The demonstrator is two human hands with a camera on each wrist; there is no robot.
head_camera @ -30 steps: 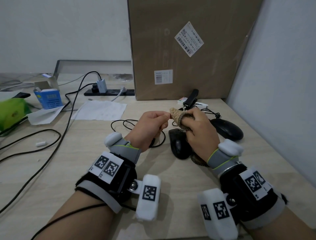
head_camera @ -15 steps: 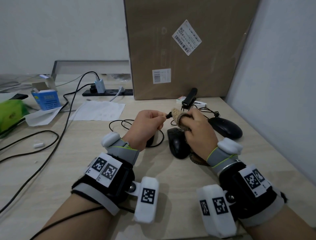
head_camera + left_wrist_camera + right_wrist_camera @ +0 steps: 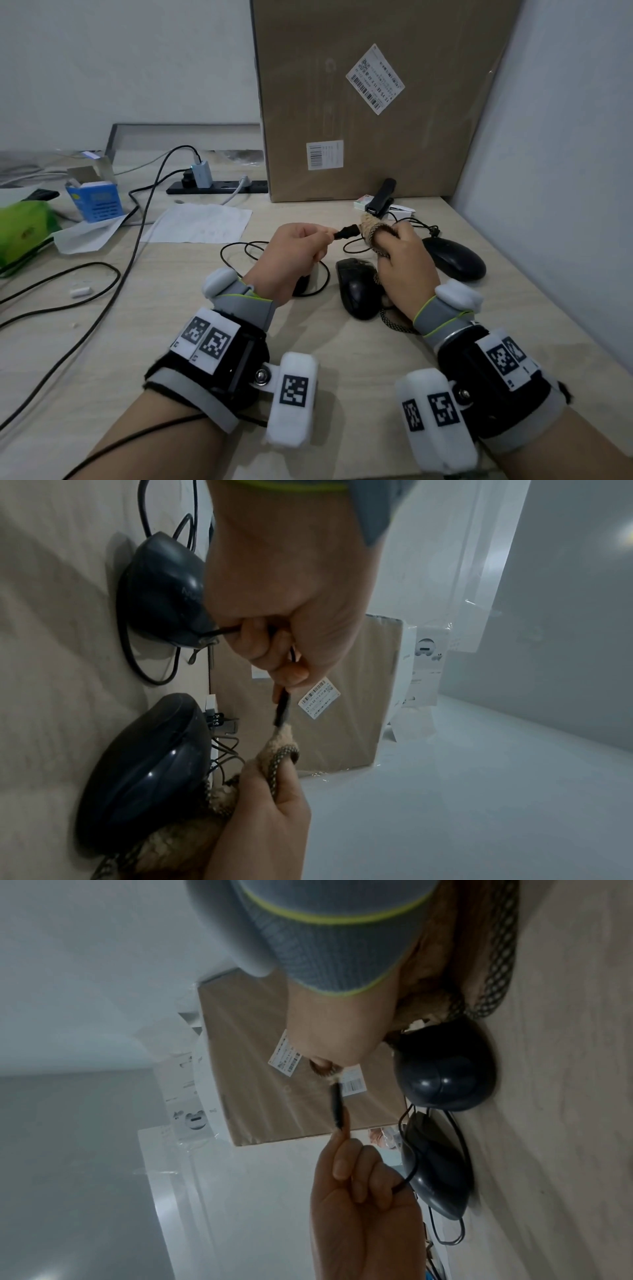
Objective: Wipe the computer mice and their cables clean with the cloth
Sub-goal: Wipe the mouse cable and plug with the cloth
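Both forearms reach forward over the light wooden desk (image 3: 178, 284), wrists raised so the hands meet above the mice. The left hand (image 3: 294, 253) is curled into a loose fist, knuckles up, and pinches the black cable plug (image 3: 346, 233) between thumb and forefinger; the plug points right, toward the other hand. From the left wrist view the thin cable (image 3: 219, 633) runs out of the bottom of that fist toward the mouse below it. The right hand (image 3: 402, 270) is clenched around the beige cloth (image 3: 371, 229), which is bunched over the fingertips at the far end of the hand and touches the tip of the plug; whether the cloth wraps the plug's end or only meets it cannot be told. A dark netted edge of the cloth (image 3: 394, 323) trails out of the heel of the hand onto the desk. One black mouse (image 3: 358, 289) lies on the desk just left of the right hand, between the two wrists. A second black mouse (image 3: 454, 258) sits further right, near the grey wall. A third mouse (image 3: 161, 593) lies under the left hand, mostly hidden in the head view, with its cable looped (image 3: 246, 255) on the desk beyond it. At the far edge stands a large cardboard box (image 3: 376, 102) with printed labels, a black clip-shaped object (image 3: 382, 198) leaning at its foot. To the far left are a power strip (image 3: 219, 186), a sheet of paper (image 3: 198, 224) and a blue carton (image 3: 97, 202).
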